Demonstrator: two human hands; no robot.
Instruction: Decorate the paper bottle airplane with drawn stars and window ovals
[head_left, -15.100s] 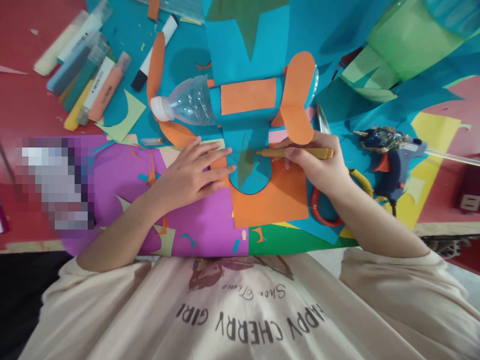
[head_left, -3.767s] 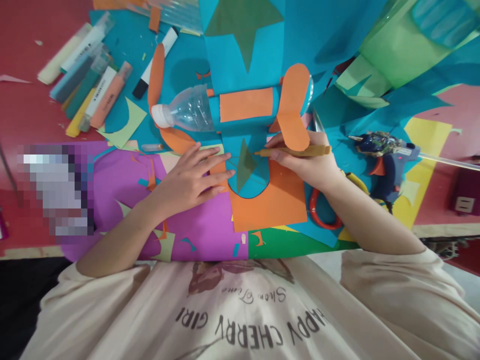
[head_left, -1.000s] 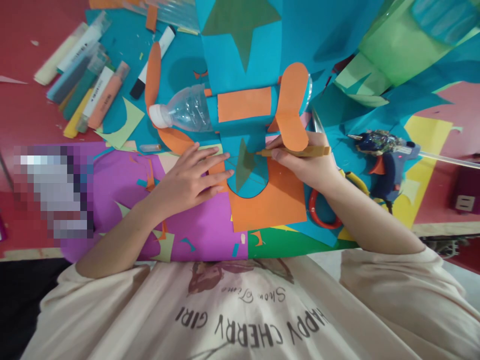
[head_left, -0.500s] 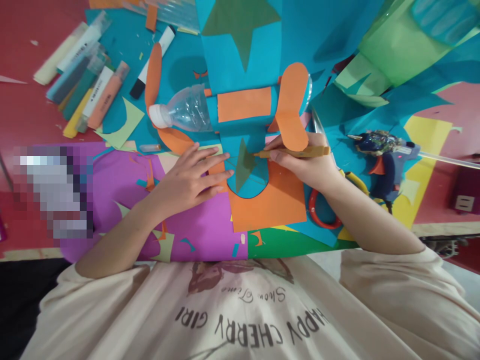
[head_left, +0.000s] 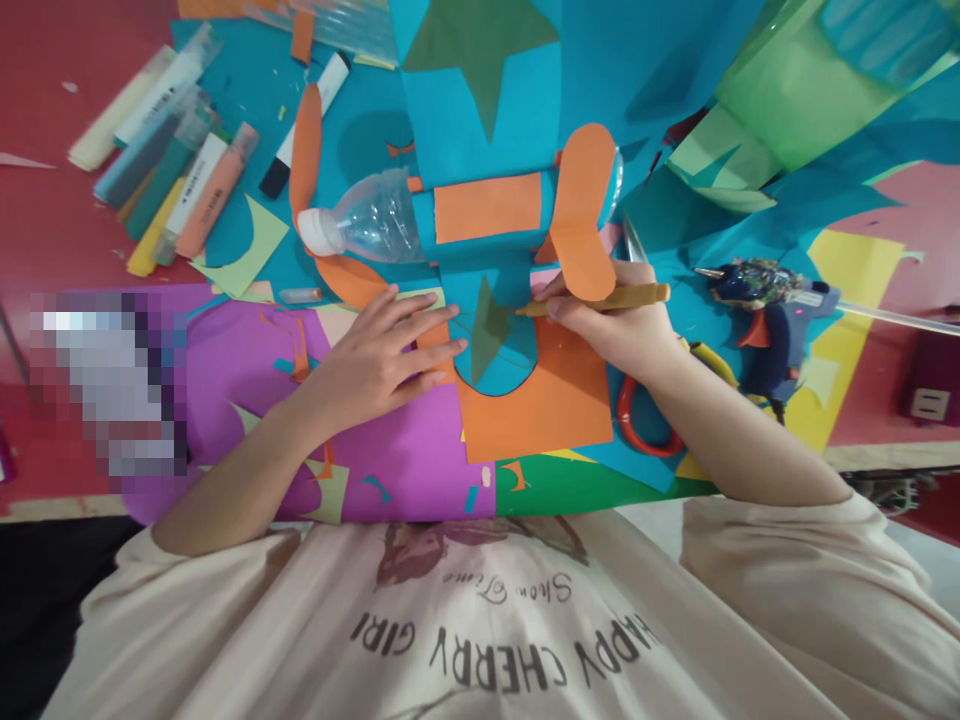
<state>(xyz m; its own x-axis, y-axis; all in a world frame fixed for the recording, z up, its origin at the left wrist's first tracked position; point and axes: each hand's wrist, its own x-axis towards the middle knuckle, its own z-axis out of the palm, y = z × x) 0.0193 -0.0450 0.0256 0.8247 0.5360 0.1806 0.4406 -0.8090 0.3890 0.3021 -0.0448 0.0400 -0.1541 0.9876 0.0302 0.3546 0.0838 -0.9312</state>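
Observation:
My right hand (head_left: 619,320) grips a yellow-brown marker (head_left: 637,297), its tip beside a dark green star shape (head_left: 487,330) on a rounded blue paper piece (head_left: 517,365). That piece lies over an orange sheet (head_left: 540,425). My left hand (head_left: 390,350) rests flat with fingers spread, the fingertips at the blue piece's left edge. Just beyond the hands lies a clear plastic bottle (head_left: 382,215) on its side, with a white cap. Blue and orange paper wraps it, and orange paper shapes (head_left: 585,210) stick out at its base and near its cap.
Several markers (head_left: 214,190) lie at the upper left. A hot glue gun (head_left: 776,335) stands at the right, near red-handled scissors (head_left: 649,425) partly under my right arm. Paper scraps (head_left: 330,495) litter the purple sheet (head_left: 405,455). Green paper (head_left: 802,95) sits at the back right.
The marker in my right hand has shifted slightly to the right, its tip drawing back a little from the star. My left hand has stayed in place.

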